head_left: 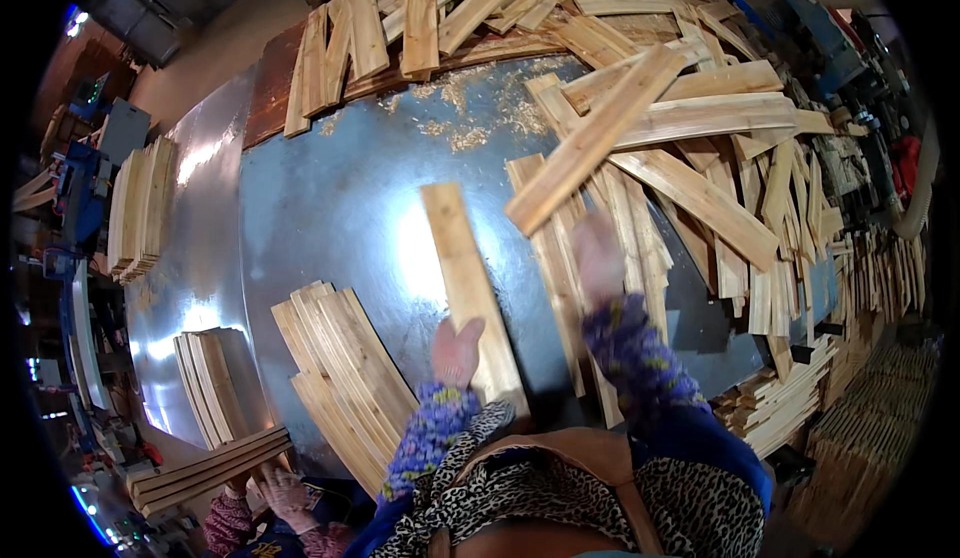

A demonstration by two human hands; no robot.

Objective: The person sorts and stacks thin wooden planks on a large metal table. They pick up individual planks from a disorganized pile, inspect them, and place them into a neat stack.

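Note:
Before me a pale wooden board point(478, 293) lies lengthwise on the metal tabletop. My left hand point(457, 354) holds it by its left edge near the close end, with the thumb on top. My right hand point(598, 256) is reached forward over several boards lying at the right; motion smears its fingers, and whether it touches them cannot be told. Just ahead of it, a long board point(600, 138) slants across the heap. Left of my left arm lies a row of boards point(345, 358) side by side.
A jumbled heap of boards point(710, 118) covers the far and right sides of the metal table point(330, 198). Wood shavings point(470, 123) lie at the back. At lower left, a co-worker's hands point(285, 498) hold stacked boards point(210, 468). More stacks point(143, 203) stand at left.

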